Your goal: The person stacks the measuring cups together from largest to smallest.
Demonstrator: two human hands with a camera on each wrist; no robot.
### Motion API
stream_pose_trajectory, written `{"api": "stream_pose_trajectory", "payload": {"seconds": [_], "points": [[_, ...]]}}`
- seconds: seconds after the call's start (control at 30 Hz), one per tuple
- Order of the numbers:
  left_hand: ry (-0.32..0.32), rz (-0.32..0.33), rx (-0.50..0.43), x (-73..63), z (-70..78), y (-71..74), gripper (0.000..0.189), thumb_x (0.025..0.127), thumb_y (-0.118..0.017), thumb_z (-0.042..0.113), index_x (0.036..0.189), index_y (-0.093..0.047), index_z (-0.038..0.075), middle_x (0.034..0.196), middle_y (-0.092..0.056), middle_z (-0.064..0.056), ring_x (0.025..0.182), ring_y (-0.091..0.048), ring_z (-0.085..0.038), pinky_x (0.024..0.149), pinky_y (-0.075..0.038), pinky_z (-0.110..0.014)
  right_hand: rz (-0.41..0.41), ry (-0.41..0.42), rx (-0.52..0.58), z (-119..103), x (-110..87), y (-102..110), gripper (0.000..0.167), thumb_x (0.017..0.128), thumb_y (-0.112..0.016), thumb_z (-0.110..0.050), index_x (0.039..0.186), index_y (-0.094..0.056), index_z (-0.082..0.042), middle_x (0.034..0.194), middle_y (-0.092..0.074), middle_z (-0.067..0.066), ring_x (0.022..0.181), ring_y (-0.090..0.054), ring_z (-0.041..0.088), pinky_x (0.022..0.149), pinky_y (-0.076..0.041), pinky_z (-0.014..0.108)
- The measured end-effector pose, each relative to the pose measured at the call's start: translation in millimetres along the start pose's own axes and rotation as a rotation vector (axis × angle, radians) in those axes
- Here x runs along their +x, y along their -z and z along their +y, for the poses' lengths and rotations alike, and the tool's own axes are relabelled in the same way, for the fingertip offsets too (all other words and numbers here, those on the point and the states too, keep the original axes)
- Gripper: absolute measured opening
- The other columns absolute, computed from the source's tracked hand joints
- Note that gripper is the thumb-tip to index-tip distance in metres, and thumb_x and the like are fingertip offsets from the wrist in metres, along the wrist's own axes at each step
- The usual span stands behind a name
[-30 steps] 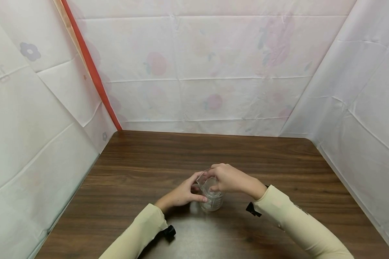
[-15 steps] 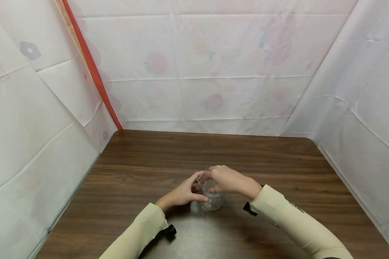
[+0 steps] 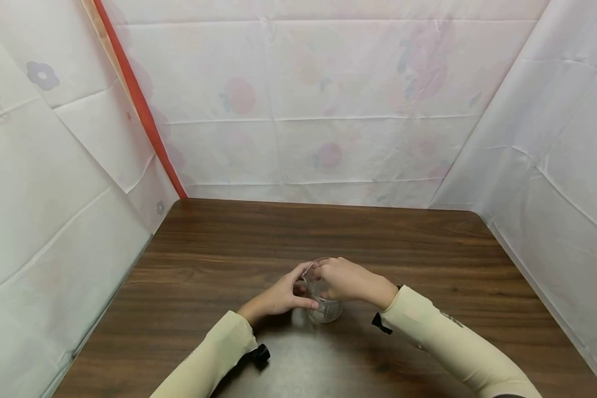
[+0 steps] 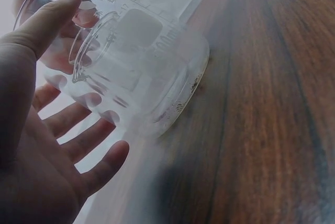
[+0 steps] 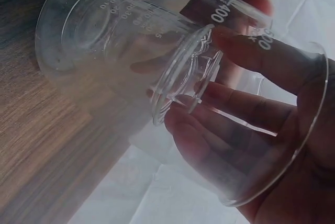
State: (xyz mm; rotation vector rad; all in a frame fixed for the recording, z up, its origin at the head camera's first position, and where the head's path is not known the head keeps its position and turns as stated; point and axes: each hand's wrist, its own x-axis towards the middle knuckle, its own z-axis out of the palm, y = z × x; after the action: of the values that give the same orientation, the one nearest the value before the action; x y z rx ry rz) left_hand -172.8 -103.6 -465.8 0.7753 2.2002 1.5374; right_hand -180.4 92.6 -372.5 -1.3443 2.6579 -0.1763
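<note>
A large clear glass beaker (image 3: 325,316) stands upright on the table in the head view. My left hand (image 3: 278,297) holds it from the left, thumb on the near side and fingers around the far side. Within it sits a smaller glass beaker (image 5: 180,69), whose rim and graduations show in the right wrist view. More than one rim shows there, so something else may be nested inside. My right hand (image 3: 355,280) reaches into the large beaker's mouth from the right, its thumb and fingertips gripping the smaller beaker's rim. Printed marks show on the large beaker's wall (image 4: 193,56).
The dark wood table (image 3: 229,237) extends around the hands. White patterned cloth (image 3: 303,110) hangs behind it and at both sides, with a red strip (image 3: 144,108) at the back left corner. Black camera mounts (image 3: 261,354) sit at the wrists.
My right hand has shifted slightly left and down, its fingers a little deeper in the large beaker. The left hand and the large beaker have stayed in place.
</note>
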Motion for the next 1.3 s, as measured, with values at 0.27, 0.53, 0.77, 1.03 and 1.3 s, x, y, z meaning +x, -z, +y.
{"api": "stream_pose_trajectory", "payload": {"seconds": [0.27,0.53,0.77,1.03,1.3], "points": [[0.004,0.004,0.018,-0.4,0.3,0.6,0.085,0.085,-0.076,0.034,0.153,-0.026,0.023,0.153,-0.039,-0.004,0.127,-0.053,-0.03,0.103,-0.046,-0.045,-0.028,-0.031,-0.007,-2.6,0.6,0.6,0.03,0.082,-0.078,-0.019,0.109,-0.072,-0.008,0.115,-0.07,0.005,0.114,-0.063,0.021,0.095,-0.052,0.041],[0.022,0.012,0.026,-0.7,-0.7,0.0,0.086,0.083,-0.077,0.039,0.152,-0.027,0.027,0.152,-0.039,0.0,0.128,-0.052,-0.026,0.103,-0.045,-0.044,-0.033,-0.058,-0.035,-4.3,0.9,-0.2,0.028,0.082,-0.079,-0.02,0.106,-0.073,-0.007,0.113,-0.071,0.007,0.113,-0.063,0.023,0.096,-0.051,0.042],[-0.014,0.017,0.034,0.7,-1.3,-0.2,0.083,0.084,-0.077,0.035,0.151,-0.029,0.025,0.154,-0.036,0.003,0.135,-0.045,-0.021,0.104,-0.044,-0.043,-0.05,-0.099,-0.054,-6.1,0.6,0.2,0.025,0.083,-0.078,-0.022,0.101,-0.074,-0.006,0.108,-0.071,0.009,0.102,-0.067,0.023,0.091,-0.053,0.041],[-0.021,0.017,0.037,0.5,-1.2,-0.2,0.082,0.084,-0.077,0.033,0.15,-0.03,0.025,0.154,-0.036,0.005,0.136,-0.042,-0.019,0.104,-0.044,-0.045,-0.038,-0.105,-0.059,-6.6,-0.2,-0.7,0.025,0.081,-0.079,-0.02,0.101,-0.074,-0.005,0.106,-0.071,0.009,0.102,-0.066,0.024,0.091,-0.052,0.042],[-0.028,0.019,0.037,0.8,-1.7,-0.1,0.082,0.084,-0.077,0.032,0.15,-0.03,0.023,0.154,-0.036,0.005,0.137,-0.041,-0.019,0.104,-0.044,-0.044,-0.04,-0.1,-0.046,-7.3,0.1,0.7,0.029,0.081,-0.079,-0.02,0.106,-0.073,-0.006,0.112,-0.071,0.008,0.11,-0.064,0.025,0.093,-0.052,0.043]]}}
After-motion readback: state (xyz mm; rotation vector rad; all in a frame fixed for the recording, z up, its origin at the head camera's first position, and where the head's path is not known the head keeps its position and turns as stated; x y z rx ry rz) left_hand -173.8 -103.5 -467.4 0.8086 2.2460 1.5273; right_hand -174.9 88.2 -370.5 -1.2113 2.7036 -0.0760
